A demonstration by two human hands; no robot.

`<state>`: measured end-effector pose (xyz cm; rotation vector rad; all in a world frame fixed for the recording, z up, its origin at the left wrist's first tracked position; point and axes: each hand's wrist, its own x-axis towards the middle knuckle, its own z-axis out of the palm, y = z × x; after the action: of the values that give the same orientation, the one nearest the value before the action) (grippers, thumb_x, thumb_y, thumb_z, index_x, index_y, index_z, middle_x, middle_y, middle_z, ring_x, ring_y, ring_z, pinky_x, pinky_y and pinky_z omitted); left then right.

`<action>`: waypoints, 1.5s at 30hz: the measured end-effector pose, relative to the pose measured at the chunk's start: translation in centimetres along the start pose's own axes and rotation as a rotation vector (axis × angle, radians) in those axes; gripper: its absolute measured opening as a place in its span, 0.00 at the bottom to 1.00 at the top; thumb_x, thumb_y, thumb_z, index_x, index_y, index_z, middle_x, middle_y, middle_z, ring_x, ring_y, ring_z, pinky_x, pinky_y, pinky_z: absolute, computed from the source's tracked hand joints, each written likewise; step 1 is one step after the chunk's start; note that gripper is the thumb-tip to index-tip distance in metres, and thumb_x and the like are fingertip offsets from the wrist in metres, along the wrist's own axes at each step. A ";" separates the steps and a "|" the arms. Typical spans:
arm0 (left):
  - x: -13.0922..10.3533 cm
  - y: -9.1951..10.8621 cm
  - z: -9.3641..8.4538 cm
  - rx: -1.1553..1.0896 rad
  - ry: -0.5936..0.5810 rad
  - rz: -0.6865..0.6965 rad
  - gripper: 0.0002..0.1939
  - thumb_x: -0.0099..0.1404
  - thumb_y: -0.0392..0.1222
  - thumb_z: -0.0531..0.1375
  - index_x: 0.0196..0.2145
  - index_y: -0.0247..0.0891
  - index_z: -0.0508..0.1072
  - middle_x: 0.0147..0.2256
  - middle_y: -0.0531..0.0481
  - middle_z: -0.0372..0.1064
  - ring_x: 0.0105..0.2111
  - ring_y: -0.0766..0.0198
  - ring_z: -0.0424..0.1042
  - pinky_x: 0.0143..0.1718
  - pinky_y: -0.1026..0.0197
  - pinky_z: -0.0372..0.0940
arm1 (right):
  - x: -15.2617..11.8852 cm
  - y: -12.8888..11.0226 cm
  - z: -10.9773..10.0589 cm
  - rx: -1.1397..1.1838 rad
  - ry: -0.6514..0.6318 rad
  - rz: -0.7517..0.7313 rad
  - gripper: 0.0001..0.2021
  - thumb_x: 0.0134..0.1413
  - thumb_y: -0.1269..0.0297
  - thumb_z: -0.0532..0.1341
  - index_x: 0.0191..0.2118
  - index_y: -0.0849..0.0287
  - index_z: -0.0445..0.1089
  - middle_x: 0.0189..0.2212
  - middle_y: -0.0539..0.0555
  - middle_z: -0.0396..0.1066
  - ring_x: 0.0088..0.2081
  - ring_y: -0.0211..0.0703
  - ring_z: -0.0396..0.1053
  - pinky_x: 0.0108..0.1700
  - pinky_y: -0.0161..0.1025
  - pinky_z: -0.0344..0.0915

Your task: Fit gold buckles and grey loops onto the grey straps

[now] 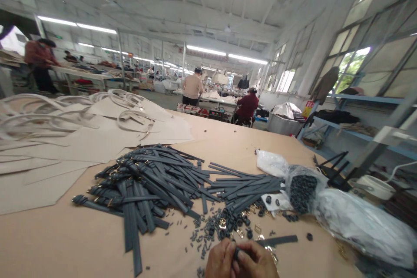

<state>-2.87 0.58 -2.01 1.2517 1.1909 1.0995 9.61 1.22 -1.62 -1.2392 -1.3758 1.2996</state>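
On the bench (224,139), panels (65,156) occupy the left side, reaching towards the far edge. The strap pile (156,178) lies left of centre, before the panels; its foremost straps point towards the near edge. The strap bundle (244,186) adjoins the pile's right side. Three bags follow the right edge — rear bag (271,163), middle bag (322,179) with loops (302,193) inside, front bag (361,221). Loose fittings (222,224) lie before the bundle. At the near edge — before these fittings — are the left hand (219,258) and right hand (257,260), a part (236,253) between them.
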 end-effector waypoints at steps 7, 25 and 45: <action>-0.2 0.6 0.3 -0.192 -0.200 -0.126 0.14 0.55 0.51 0.54 0.27 0.37 0.58 0.16 0.58 0.61 0.10 0.75 0.55 0.09 0.73 0.48 | -1.6 -3.7 -0.6 -0.260 -0.039 -0.084 0.11 0.48 0.57 0.57 0.29 0.61 0.70 0.23 0.52 0.71 0.28 0.42 0.67 0.31 0.34 0.63; -0.3 2.4 -0.1 -0.235 -0.294 -0.137 0.13 0.55 0.48 0.54 0.27 0.36 0.57 0.16 0.58 0.62 0.12 0.75 0.59 0.11 0.73 0.54 | -2.1 -7.4 -7.1 -0.936 -0.331 -0.130 0.09 0.52 0.64 0.53 0.25 0.59 0.65 0.21 0.49 0.66 0.24 0.38 0.63 0.26 0.32 0.55; 1.0 0.3 -0.5 0.110 -0.177 0.020 0.13 0.54 0.46 0.59 0.21 0.35 0.62 0.16 0.58 0.57 0.17 0.73 0.59 0.18 0.70 0.55 | -0.9 -3.4 -4.7 -0.706 -0.343 -0.032 0.10 0.54 0.62 0.54 0.25 0.60 0.66 0.24 0.49 0.67 0.28 0.40 0.65 0.29 0.34 0.61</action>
<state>-3.31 1.60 -1.71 1.4177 1.1182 0.9265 13.97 1.18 2.28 -1.4712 -2.2155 1.0613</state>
